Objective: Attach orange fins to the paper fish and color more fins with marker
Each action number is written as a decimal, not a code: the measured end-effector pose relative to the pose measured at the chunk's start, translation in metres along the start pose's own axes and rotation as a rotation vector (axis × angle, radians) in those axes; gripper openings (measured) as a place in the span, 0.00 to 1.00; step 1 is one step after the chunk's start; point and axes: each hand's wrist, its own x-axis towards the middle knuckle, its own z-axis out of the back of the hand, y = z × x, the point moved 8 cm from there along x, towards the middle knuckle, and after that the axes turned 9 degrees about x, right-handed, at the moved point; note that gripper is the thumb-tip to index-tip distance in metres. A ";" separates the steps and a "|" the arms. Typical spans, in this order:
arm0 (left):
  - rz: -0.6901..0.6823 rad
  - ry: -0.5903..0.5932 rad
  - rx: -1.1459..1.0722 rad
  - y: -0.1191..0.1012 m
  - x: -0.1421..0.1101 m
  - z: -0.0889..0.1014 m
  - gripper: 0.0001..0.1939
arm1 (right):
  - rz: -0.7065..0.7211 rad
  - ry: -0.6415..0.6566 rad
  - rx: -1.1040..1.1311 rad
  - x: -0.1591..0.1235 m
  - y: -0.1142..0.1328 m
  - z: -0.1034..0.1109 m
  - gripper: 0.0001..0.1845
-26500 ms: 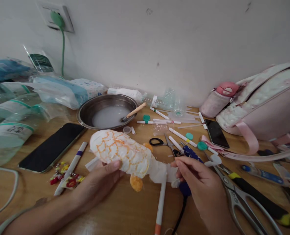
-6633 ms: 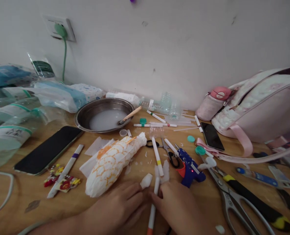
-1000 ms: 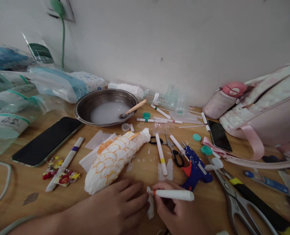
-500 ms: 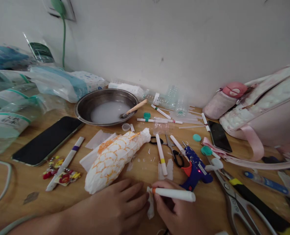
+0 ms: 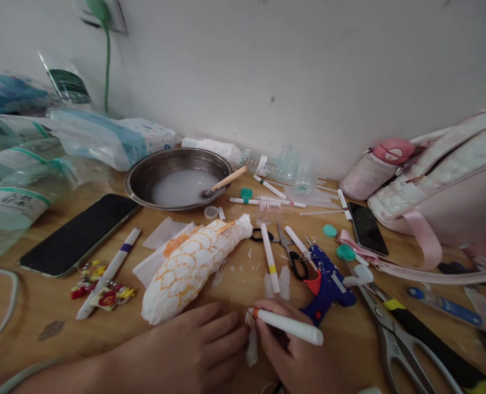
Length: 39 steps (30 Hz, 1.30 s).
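Note:
Palm down on the table, my left hand (image 5: 210,345) has its fingers stretched out, the tips at the edge of a small white strip (image 5: 251,345) that looks like paper. My right hand (image 5: 287,345) grips a white marker (image 5: 290,325) with an orange band, its tip at the upper end of that strip. Just beyond my left hand lies a white, fish-shaped paper form (image 5: 193,268) with orange scale lines. A white marker with a yellow band (image 5: 270,258) and a blue glue gun (image 5: 331,282) lie beyond my right hand. My left thumb is hidden.
A metal bowl (image 5: 134,189) of cloudy liquid holds a wooden-handled brush (image 5: 228,179). Large scissors (image 5: 384,323) lie at right, black-handled scissors (image 5: 296,262) in the middle. A phone (image 5: 78,235) and plastic bottles (image 5: 17,202) are at left; a pink bag (image 5: 443,191) stands at right.
My right hand and the orange-banded marker have shifted slightly, the marker's back end dropping lower and to the left. My left hand stays in nearly the same place.

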 end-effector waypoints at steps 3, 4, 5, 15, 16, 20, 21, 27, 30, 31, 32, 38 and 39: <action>-0.010 0.007 -0.005 -0.002 -0.002 -0.002 0.12 | -0.033 0.008 0.005 0.000 -0.001 -0.001 0.12; -0.008 0.004 -0.011 -0.003 -0.002 -0.002 0.13 | -0.042 0.006 0.002 0.001 -0.002 -0.002 0.11; -0.002 0.001 -0.017 -0.003 -0.003 -0.002 0.13 | -0.040 0.004 -0.001 0.001 -0.001 -0.002 0.11; -0.012 -0.006 -0.020 -0.002 -0.002 -0.001 0.11 | -0.045 0.031 0.014 0.001 -0.002 -0.003 0.13; -0.015 -0.006 -0.023 -0.002 -0.002 -0.001 0.12 | -0.050 0.037 0.014 0.000 -0.003 -0.004 0.13; -0.031 0.007 -0.017 -0.003 -0.002 -0.001 0.11 | -0.106 0.051 0.029 0.001 -0.005 -0.005 0.11; -0.031 0.012 -0.017 -0.003 -0.002 -0.001 0.11 | -0.111 0.050 0.024 0.001 -0.006 -0.005 0.12; -0.025 0.018 -0.017 -0.002 0.000 0.001 0.10 | -0.108 0.061 0.009 0.002 -0.006 -0.005 0.13; -0.034 0.022 -0.011 -0.003 0.000 0.000 0.09 | -0.118 0.064 0.000 0.001 -0.006 -0.006 0.13; -0.034 0.017 -0.012 -0.003 0.000 0.001 0.09 | -0.113 0.056 -0.001 0.001 -0.005 -0.005 0.14; -0.033 0.012 -0.015 -0.002 0.000 0.001 0.09 | -0.112 0.049 -0.001 0.001 -0.004 -0.004 0.14; -0.027 0.008 -0.023 -0.002 -0.002 -0.003 0.09 | -0.147 0.068 0.006 0.002 -0.006 -0.004 0.14; -0.029 0.005 -0.027 -0.002 -0.002 -0.002 0.09 | -0.135 0.060 0.002 0.002 -0.005 -0.004 0.14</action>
